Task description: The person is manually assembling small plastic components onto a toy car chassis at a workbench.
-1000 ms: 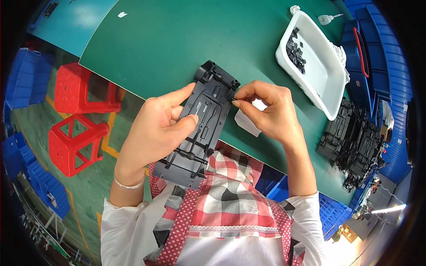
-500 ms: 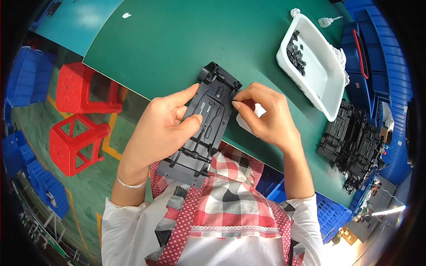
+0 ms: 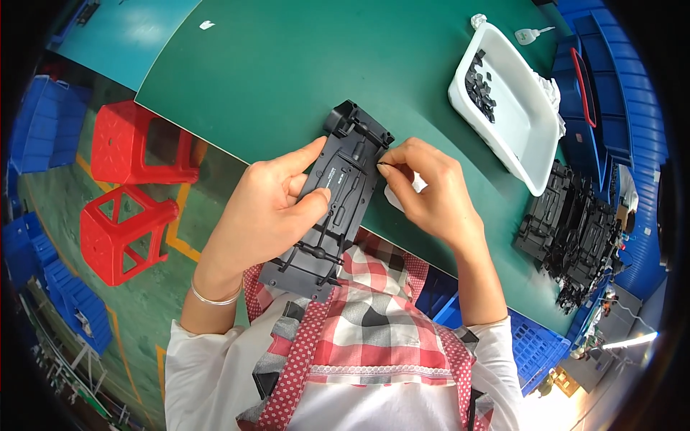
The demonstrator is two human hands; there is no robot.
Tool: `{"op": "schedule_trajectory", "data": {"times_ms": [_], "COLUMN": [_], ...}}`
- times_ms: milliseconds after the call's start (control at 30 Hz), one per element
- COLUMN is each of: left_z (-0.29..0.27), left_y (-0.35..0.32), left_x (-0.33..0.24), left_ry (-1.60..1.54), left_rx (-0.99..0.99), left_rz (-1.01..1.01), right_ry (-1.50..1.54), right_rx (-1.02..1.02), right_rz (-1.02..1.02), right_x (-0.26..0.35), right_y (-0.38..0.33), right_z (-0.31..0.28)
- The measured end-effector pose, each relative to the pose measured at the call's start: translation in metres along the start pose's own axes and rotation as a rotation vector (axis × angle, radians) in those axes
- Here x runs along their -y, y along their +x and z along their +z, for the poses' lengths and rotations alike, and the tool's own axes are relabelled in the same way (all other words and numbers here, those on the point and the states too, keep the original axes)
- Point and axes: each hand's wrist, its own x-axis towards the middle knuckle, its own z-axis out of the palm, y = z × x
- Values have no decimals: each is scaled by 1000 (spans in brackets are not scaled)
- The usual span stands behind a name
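A black plastic toy car chassis [image 3: 338, 208] is held tilted over the table's near edge, its lower end close to my apron. Gripping its left side is my left hand [image 3: 277, 205], with the thumb lying across the flat face. My right hand [image 3: 430, 188] is at the chassis's upper right edge, thumb and forefinger pinched together. A small dark bit shows between those fingertips, too small to name. Partly hidden behind the right hand, a white object [image 3: 397, 197] lies on the table.
A white tray [image 3: 532, 108] of small black pieces stands at the right. Beyond it are blue bins [image 3: 586, 147]; nearer sits a stack of black chassis [image 3: 568, 226]. A small white bottle [image 3: 528, 36] lies at the far right. Red stools [image 3: 126, 230] stand left on the floor.
The chassis and my left hand have shifted very slightly up and to the right. My right hand keeps its pinch at the chassis edge, almost unmoved.
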Motion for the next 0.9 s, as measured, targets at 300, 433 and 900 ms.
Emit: {"op": "schedule_trajectory", "data": {"times_ms": [300, 433, 900], "left_z": [-6, -8, 26], "left_y": [-7, -10, 5], "left_x": [9, 15, 4], "left_ry": [-186, -88, -195], "left_rx": [-35, 21, 217], "left_rz": [234, 309, 368], "right_ry": [491, 653, 691], "right_rx": [-234, -277, -593], "right_rz": [248, 203, 254], "right_x": [10, 22, 24], "right_y": [-25, -27, -65], "right_z": [15, 24, -38]}}
